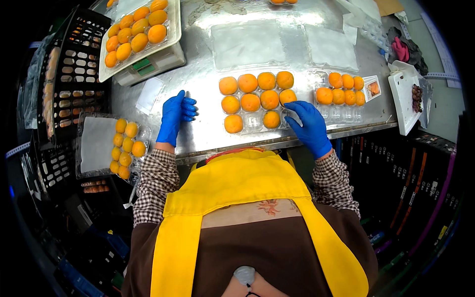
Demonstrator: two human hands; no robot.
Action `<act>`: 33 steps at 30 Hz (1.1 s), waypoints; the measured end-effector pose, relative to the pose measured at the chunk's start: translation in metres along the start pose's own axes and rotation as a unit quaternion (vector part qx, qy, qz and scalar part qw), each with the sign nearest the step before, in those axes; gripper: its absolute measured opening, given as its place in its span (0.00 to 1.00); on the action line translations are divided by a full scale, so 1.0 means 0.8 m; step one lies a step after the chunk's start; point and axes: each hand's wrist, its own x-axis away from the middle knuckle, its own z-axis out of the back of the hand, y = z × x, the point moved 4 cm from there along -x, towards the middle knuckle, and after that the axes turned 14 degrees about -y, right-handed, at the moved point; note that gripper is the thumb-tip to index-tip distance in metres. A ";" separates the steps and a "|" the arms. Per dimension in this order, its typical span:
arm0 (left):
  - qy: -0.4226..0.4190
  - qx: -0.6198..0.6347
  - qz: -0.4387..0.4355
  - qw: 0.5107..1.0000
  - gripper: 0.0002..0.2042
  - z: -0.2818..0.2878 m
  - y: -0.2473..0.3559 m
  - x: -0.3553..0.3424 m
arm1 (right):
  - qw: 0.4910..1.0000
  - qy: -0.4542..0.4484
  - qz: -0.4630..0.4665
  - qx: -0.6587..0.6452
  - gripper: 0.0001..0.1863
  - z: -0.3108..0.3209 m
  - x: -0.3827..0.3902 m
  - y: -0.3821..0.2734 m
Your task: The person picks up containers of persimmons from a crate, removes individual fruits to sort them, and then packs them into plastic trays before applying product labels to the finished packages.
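A clear plastic tray (254,119) in front of me holds several orange round fruits (250,101) in rows, with empty pockets along the near row. My right hand (307,123), in a blue glove, is at the tray's right side, fingertips at the edge of a fruit (287,93), thumb and fingers apart. My left hand (174,116), also blue-gloved, is open on the metal table (198,136), left of that tray. A second clear tray (346,113) of smaller fruits sits right of my right hand, with a small printed card beside it.
Packed fruit (138,37) sits on a scale (152,64) at back left. Black crates (71,74) and another fruit pack (96,146) flank the left. A white foam tray (402,106) lies right, plastic sheets (247,42) behind. Dark crates (396,183) stand below the table's right edge.
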 end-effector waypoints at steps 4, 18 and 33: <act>-0.004 0.004 -0.009 1.000 0.23 0.000 -0.004 -0.005 | 0.999 0.030 0.018 0.031 0.18 0.002 -0.024 -0.010; -0.027 0.044 -0.007 0.999 0.23 0.007 -0.024 -0.020 | 0.968 -0.188 0.137 0.098 0.26 -0.026 -0.164 -0.016; -0.020 0.093 -0.020 0.995 0.20 -0.006 -0.009 0.003 | 0.940 -0.196 0.188 0.207 0.18 -0.032 -0.179 -0.035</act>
